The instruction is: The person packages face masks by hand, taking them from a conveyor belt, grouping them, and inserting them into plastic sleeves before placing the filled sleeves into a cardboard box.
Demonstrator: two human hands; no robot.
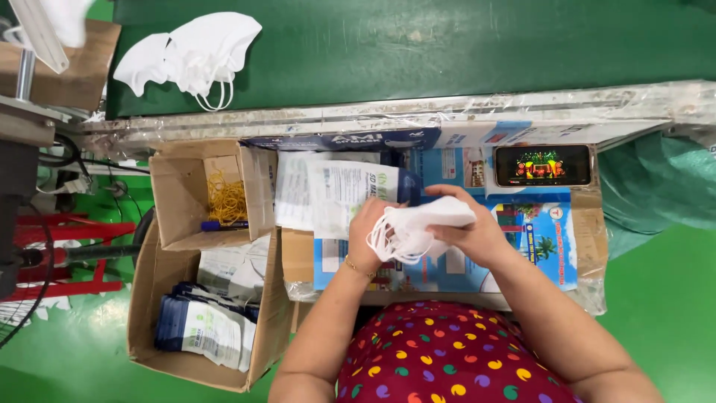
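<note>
Head view, white masks (418, 224) stacked between left hand (369, 224), right hand (473, 231)

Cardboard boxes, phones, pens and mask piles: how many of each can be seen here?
Cardboard boxes: 2, a small box and a large box
Phones: 1, phone
Pens: 1, blue pen
Mask piles: 2, held stack and belt pile
Total: 6

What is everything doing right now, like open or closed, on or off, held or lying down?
Stack of white masks: held in both hands.
Left hand: gripping the ear loops.
Right hand: closed round the stack.
Phone: on, lying flat.
Small cardboard box: open, rubber bands inside.
Big cardboard box: open, filled pouches inside.
Loose masks: lying on green belt.
</note>
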